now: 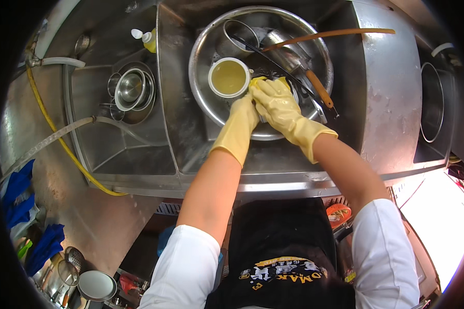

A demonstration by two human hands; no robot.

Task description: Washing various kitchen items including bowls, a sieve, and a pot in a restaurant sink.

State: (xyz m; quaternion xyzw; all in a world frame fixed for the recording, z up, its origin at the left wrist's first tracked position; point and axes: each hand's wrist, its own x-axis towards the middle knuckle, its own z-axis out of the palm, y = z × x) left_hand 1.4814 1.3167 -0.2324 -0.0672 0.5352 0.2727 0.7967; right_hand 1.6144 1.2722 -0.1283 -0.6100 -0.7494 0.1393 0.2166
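Observation:
Both hands wear pale yellow rubber gloves and meet over a large round steel basin (202,101) in the middle sink. My right hand (274,98) presses on a yellow cloth or sponge (284,82), its fingers partly covering it. My left hand (247,110) lies against it, its fingertips hidden behind the right glove, so its grip is unclear. Just left of the gloves is a white-rimmed pot (229,77) of yellowish liquid. Around them in the basin are a steel cup (241,36), a metal vessel (282,44), a wooden handle (319,89) and a long dark utensil (278,65).
A long wooden stick (332,34) reaches over the basin's right rim. Nested steel bowls (130,90) sit in the left sink, near a yellow bottle (150,40). A yellow hose (58,135) and a clear hose (62,133) run along the left. The right sink holds a round vessel (432,102).

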